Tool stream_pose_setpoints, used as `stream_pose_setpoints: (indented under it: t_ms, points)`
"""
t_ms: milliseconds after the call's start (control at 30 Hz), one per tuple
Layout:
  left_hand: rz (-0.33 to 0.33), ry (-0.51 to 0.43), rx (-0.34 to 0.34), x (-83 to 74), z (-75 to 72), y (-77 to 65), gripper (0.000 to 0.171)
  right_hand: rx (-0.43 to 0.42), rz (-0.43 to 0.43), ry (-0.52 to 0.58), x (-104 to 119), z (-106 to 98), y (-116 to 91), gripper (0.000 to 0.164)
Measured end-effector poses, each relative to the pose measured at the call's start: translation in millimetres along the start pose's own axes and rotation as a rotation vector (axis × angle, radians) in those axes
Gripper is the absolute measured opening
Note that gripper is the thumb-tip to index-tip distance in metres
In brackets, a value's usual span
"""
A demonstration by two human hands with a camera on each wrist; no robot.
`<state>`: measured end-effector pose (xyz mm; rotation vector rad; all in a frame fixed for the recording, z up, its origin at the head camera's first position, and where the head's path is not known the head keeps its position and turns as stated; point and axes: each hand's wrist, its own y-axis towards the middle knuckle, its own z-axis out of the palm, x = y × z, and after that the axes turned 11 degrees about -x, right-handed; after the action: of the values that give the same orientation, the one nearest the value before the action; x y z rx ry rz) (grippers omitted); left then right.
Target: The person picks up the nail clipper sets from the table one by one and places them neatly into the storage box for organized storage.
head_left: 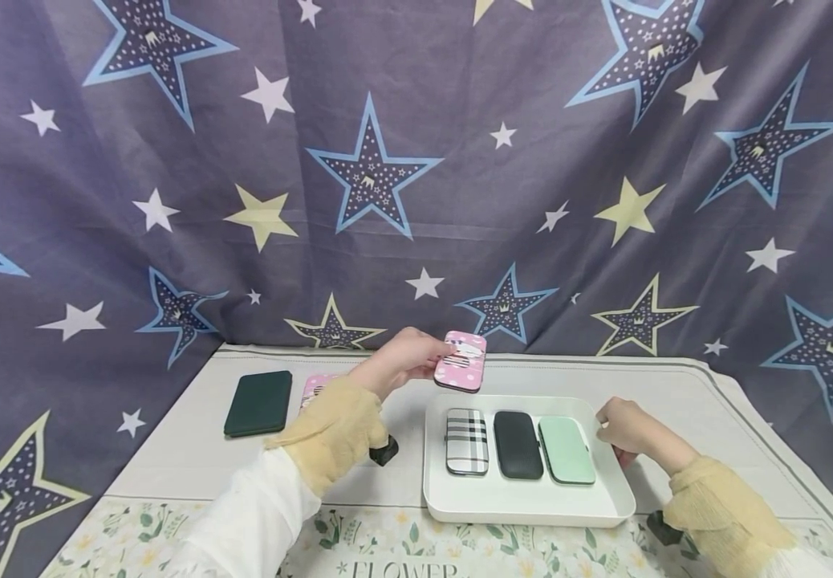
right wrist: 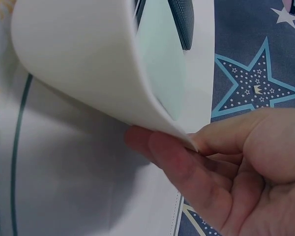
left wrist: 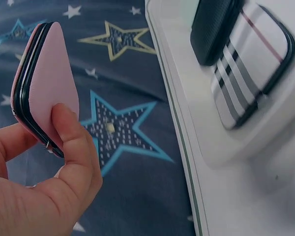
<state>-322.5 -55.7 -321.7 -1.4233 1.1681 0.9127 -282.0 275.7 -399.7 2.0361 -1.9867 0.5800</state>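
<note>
My left hand (head_left: pixel 411 357) pinches a small pink patterned case (head_left: pixel 462 365) by its edge, raised above the table behind the white tray (head_left: pixel 525 512). The left wrist view shows the plain pink back of that case (left wrist: pixel 53 73) and its dark framed edge, between thumb and fingers. In the tray lie a plaid case (head_left: pixel 467 441), a black case (head_left: pixel 518 445) and a mint green case (head_left: pixel 566 449), side by side. At the tray's right side, my right hand (head_left: pixel 627 431) grips the rim, with fingers beneath the wall in the right wrist view.
A dark green case (head_left: pixel 259 403) lies at the left of the table (head_left: pixel 171 437). Beside it, another pink case (head_left: pixel 315 388) is partly hidden by my left arm. A floral mat (head_left: pixel 380 534) runs along the front. A star-patterned curtain (head_left: pixel 416 265) hangs behind the table.
</note>
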Motion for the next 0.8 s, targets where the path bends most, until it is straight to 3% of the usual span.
stream_pose_setpoints:
  t_ms: [233, 433, 800]
  points:
    - [0.018, -0.030, 0.073, -9.6, 28.2, -4.8, 0.028, -0.008, -0.012, -0.008, 1.4, -1.1, -0.8, 0.026]
    - [0.039, -0.054, 0.088, -13.7, 50.7, -7.8, 0.025, -0.002, -0.011, 0.003, 1.6, -1.6, -1.3, 0.023]
    - [0.010, -0.106, 0.119, 0.2, 93.7, -9.3, 0.016, 0.013, -0.001, 0.009, 0.9, -2.1, 0.0, 0.021]
